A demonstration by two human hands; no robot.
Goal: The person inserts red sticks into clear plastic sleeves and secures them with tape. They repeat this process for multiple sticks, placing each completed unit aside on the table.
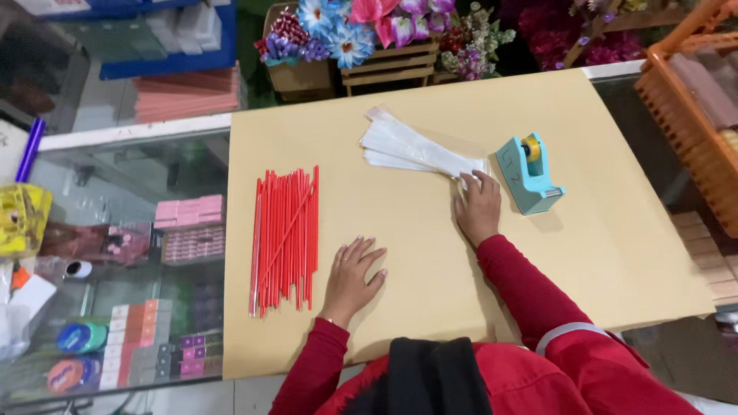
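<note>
Right hand (pixel 478 209), fingers spread, presses the near end of clear plastic sleeves (pixel 415 150) beside a teal tape dispenser (pixel 530 175), frame centre. Left hand (pixel 352 278) lies flat, fingers splayed, empty, near red sticks (pixel 284 238). Pink boxes (pixel 190 211) sit lower left under glass.

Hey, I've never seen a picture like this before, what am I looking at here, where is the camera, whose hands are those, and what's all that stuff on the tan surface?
There is no machine here. The single picture comes from a camera worn on a person's head, looking down at their own two bare hands, with red sleeves. They work on a tan sheet of board laid over a glass shop counter.

The left hand rests flat on the board, holding nothing, just beside a bundle of thin red plastic sticks. The right hand presses its fingertips on the near end of a stack of clear narrow plastic sleeves. Right of that hand stands a small light blue tape dispenser with a yellow roll.

Artificial flowers in wooden crates stand behind the board, and an orange plastic basket sits at the right edge.
</note>
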